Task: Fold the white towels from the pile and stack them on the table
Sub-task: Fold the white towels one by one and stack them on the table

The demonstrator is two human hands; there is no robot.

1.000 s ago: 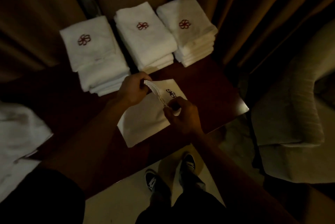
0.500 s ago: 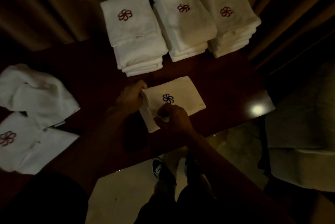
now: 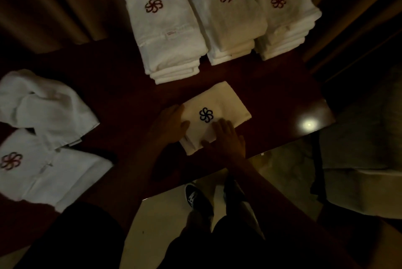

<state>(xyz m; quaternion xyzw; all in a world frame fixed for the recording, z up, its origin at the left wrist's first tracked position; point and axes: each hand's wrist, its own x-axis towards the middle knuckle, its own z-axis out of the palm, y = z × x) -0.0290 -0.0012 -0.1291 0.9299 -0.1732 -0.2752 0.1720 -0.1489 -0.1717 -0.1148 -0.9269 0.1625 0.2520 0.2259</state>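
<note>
A folded white towel (image 3: 226,103) with a dark flower emblem lies flat near the front edge of the dark wooden table (image 3: 121,99). My left hand (image 3: 171,125) rests flat on its left side, fingers straight. On its near right corner my right hand (image 3: 226,138) presses down, also flat. Three stacks of folded white towels with red emblems stand at the back: the left stack (image 3: 167,29), the middle stack (image 3: 226,20) and the right stack (image 3: 282,18). A loose pile of unfolded white towels (image 3: 43,134) lies at the table's left.
Brown curtains (image 3: 54,3) hang behind the table. A bed or cushion with pale fabric (image 3: 365,138) sits to the right. A bright light reflection (image 3: 307,125) marks the table's right corner. My shoes (image 3: 200,201) stand on the pale floor below the table edge.
Both hands went from pinching the towel's folded edge to lying flat on it. The towel now lies fully folded on the table. The view shifted left, bringing the unfolded pile into sight.
</note>
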